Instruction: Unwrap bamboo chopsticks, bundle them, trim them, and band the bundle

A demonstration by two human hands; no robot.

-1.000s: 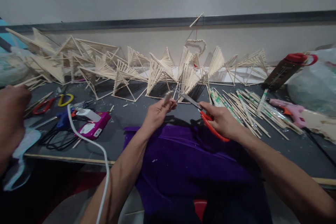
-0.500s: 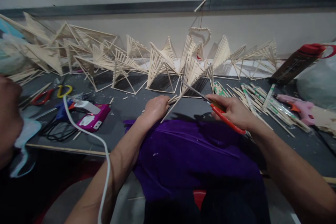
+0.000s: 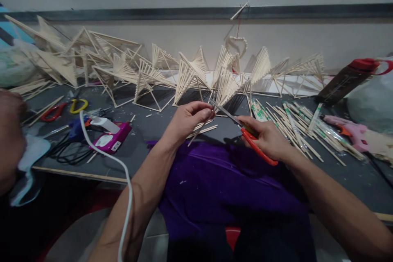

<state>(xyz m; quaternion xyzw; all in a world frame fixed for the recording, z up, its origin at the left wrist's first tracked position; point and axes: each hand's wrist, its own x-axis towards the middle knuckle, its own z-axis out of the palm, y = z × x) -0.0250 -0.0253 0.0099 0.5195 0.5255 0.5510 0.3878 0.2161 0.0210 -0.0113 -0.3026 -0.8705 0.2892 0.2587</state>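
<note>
My left hand [image 3: 190,120] is closed in a pinch in front of my body, with a thin wooden stick [image 3: 194,138] slanting down out of it toward the purple cloth [image 3: 224,188]. My right hand [image 3: 265,137] grips a pair of scissors [image 3: 253,144] with red handles. Their blades reach up to the left, and the tips lie at the fingertips of my left hand. Whether the blades touch the stick I cannot tell. A few loose wooden sticks [image 3: 206,130] lie on the table just below my left hand.
Several fan-shaped stick models [image 3: 225,86] stand along the wall. To the right are a stick pile [image 3: 294,127], a pink glue gun [image 3: 350,131] and a dark bottle [image 3: 344,82]. A magenta power strip [image 3: 118,137] and white cable [image 3: 125,180] lie left, near another person's hand [image 3: 10,139].
My left hand has risen slightly to the right, up to the scissor tips, and left loose sticks on the table. My right hand with the scissors has shifted slightly left and down.
</note>
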